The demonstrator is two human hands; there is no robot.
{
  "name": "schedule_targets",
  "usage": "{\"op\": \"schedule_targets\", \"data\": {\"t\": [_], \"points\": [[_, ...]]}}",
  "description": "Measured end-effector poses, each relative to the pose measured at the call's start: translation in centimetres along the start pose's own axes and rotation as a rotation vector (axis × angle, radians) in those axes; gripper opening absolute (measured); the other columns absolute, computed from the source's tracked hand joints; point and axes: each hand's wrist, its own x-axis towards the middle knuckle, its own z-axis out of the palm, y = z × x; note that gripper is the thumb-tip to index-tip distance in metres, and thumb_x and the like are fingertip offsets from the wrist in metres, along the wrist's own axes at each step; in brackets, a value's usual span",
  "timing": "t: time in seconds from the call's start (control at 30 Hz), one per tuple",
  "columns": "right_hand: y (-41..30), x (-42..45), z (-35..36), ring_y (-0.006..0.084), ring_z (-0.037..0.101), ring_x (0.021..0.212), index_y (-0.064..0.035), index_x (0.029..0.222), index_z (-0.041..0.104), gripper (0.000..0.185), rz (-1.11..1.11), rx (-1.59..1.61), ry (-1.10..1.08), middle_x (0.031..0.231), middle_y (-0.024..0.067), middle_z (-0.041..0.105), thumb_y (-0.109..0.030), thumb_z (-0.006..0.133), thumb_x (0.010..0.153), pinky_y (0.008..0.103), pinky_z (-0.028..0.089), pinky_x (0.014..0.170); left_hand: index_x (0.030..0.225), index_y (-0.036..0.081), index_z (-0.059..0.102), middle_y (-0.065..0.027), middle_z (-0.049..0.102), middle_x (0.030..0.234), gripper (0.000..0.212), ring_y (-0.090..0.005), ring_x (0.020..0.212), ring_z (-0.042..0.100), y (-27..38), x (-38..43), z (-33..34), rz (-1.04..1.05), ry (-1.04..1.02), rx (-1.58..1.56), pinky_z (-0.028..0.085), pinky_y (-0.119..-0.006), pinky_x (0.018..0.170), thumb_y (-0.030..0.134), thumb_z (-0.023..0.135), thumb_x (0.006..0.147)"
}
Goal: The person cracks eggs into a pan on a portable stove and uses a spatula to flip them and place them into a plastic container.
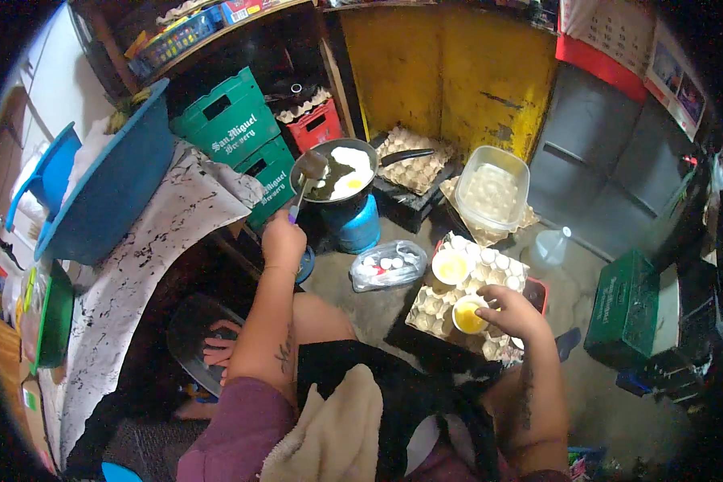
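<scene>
My left hand [284, 241] grips a spatula [293, 212] by its purple handle. The broad blade lies in the left side of a frying pan [336, 170] beside cooking eggs [348, 169], one with a visible yolk. A blue gas cylinder [355, 226] stands under the pan. At the right, my right hand [512, 313] pinches the right rim of a white cup [469, 318] containing yellow egg. The cup sits on a cardboard egg tray [428, 307], near a second white bowl [452, 267] with egg in it. Several white eggs [501, 263] rest in the tray.
On the floor lies a plastic bag [391, 265] with eggshells or eggs. Behind are a clear plastic container [492, 181], a jug [549, 248] and green crates [235, 129]. A blue basin [114, 181] leans at the left. Pale finger-like shapes [220, 346], unclear, show by a dark tray.
</scene>
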Motion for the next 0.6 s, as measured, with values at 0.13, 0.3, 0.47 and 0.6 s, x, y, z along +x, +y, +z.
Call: {"op": "schedule_targets", "data": {"t": [0.13, 0.3, 0.47, 0.6], "points": [[0.5, 0.4, 0.2, 0.0277, 0.066, 0.101, -0.0022, 0.123, 0.062, 0.044, 0.023, 0.028, -0.019, 0.111, 0.0169, 0.068, -0.021, 0.073, 0.084, 0.0377, 0.053, 0.086, 0.105, 0.001, 0.066, -0.0265, 0.067, 0.100, 0.027, -0.0445, 0.097, 0.063, 1.2, 1.9, -0.1, 0.018, -0.088, -0.004, 0.050, -0.051, 0.085, 0.015, 0.058, 0.084], [0.5, 0.4, 0.0, 0.0278, 0.066, 0.101, -0.0022, 0.123, 0.061, 0.044, -0.051, -0.014, 0.010, 0.111, 0.0172, 0.068, -0.021, 0.073, 0.085, 0.0379, 0.054, 0.085, 0.102, 0.002, 0.069, -0.0262, 0.067, 0.104, 0.027, -0.0436, 0.101, 0.064, 1.9, 5.0, -1.1, 0.017, -0.230, 0.035, 0.050, -0.049, 0.089, 0.015, 0.056, 0.083], [0.0, -0.1, -0.5, 0.0277, 0.065, 0.104, -0.0023, 0.122, 0.063, 0.045, -0.038, -0.036, 0.026, 0.115, 0.0164, 0.066, -0.023, 0.074, 0.084, 0.0376, 0.052, 0.090, 0.101, 0.002, 0.072, -0.0255, 0.068, 0.107, 0.027, -0.0416, 0.102, 0.065, 0.5, 8.2, -0.5, 0.037, -0.350, 0.145, 0.051, -0.046, 0.090, 0.016, 0.058, 0.082], [0.3, -0.1, -0.5, 0.0277, 0.064, 0.105, -0.0023, 0.122, 0.063, 0.045, -0.050, -0.037, 0.026, 0.115, 0.0166, 0.066, -0.024, 0.073, 0.084, 0.0380, 0.051, 0.092, 0.085, 0.003, 0.075, -0.0237, 0.070, 0.090, 0.023, -0.0393, 0.089, 0.069, 0.1, 10.0, 0.1, 0.051, -0.396, 0.120, 0.054, -0.045, 0.080, 0.022, 0.062, 0.080]]}}
